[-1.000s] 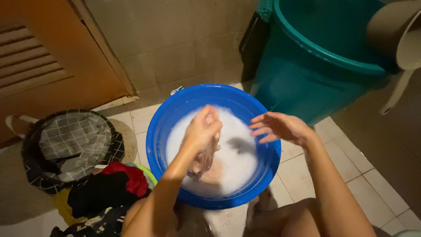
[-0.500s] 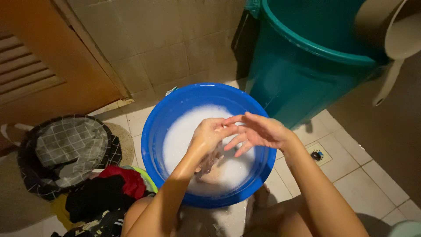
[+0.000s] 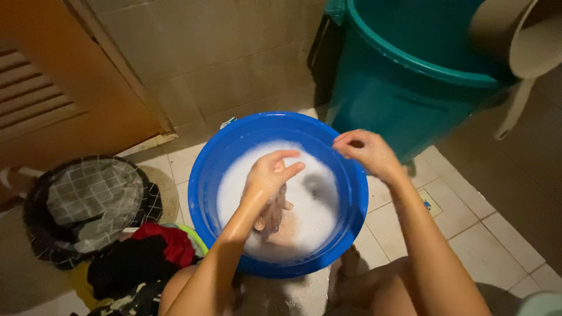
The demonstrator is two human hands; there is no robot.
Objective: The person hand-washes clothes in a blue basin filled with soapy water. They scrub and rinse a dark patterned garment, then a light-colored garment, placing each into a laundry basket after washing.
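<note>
A round blue basin (image 3: pixel 205 175) full of white soapy foam (image 3: pixel 310 216) stands on the tiled floor between my knees. Over the middle of the foam, my left hand (image 3: pixel 268 174) grips a wet pale cloth (image 3: pixel 273 215) that hangs down into the suds. Above the basin's far right rim, my right hand (image 3: pixel 366 149) has its fingers curled in, with nothing visible in it. The two hands are apart.
A large teal barrel (image 3: pixel 398 99) stands behind the basin with a beige dipper (image 3: pixel 527 41) on its rim. To the left are an orange louvred door (image 3: pixel 52 88), a dark basket with a checked cloth (image 3: pixel 88 199) and a pile of red and black clothes (image 3: pixel 140 257). A floor drain (image 3: pixel 429 205) lies right of the basin.
My right hand has pulled away from my left hand and moved up to the basin's right rim, its fingers curling in. My left hand still holds the cloth over the foam.
</note>
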